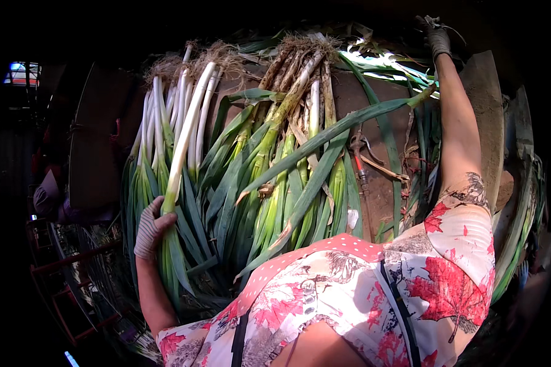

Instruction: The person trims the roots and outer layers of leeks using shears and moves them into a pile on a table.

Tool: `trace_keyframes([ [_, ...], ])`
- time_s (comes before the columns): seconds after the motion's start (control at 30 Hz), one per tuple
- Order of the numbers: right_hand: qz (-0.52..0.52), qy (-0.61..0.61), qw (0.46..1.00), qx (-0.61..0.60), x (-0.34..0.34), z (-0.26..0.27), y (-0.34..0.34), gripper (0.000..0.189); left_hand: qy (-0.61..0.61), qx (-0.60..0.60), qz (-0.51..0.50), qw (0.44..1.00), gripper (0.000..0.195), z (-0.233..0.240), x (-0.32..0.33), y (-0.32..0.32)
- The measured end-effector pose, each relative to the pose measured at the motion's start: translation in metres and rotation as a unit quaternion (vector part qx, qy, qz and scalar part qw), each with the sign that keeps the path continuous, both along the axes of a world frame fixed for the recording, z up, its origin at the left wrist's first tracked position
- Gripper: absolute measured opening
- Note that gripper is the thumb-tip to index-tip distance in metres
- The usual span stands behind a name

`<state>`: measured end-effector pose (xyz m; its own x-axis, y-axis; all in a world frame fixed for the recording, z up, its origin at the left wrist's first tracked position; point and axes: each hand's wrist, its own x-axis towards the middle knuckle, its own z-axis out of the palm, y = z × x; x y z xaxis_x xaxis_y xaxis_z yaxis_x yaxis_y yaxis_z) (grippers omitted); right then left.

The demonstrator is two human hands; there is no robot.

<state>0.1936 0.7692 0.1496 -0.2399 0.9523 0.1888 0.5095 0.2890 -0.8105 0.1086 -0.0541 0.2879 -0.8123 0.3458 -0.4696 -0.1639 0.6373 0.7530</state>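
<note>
My left hand [154, 225], in a striped fabric glove with bare fingertips, grips a leek or large Welsh onion [190, 128] where its white shaft turns green. The roots of this stalk point away from me. Beneath and beside it lies a row of clean white-shafted stalks [152, 124]. In the middle is a pile of stalks with brown, soiled outer skins [298, 87], their green leaves towards me. My right hand [436, 39], also gloved, is stretched far out to the upper right. Pale scraps show at its fingers; its grip is unclear in the shadow.
A metal air blow gun [359, 156] with a red part lies right of the pile. Loose leaves [390, 64] lie at the far edge. A board [482, 110] stands at the right. At left are a red metal frame [73, 261] and a partly hidden person [50, 195].
</note>
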Motion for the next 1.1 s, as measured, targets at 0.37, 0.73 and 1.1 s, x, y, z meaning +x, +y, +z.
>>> trace_keyframes([
  [0.37,0.268,-0.187,0.945,0.018,0.157,-0.125,-0.388,0.050,0.398,-0.210,-0.289,0.845,0.053,-0.193,0.012,0.194],
  [0.73,0.214,-0.380,0.895,0.092,0.173,-0.111,-0.403,0.098,0.186,-0.160,-0.266,0.932,0.052,-0.155,0.001,0.197],
  [1.1,0.239,-0.294,0.918,-0.121,0.183,-0.075,-0.402,0.093,0.221,-0.194,-0.344,0.892,0.056,-0.111,0.050,0.269],
])
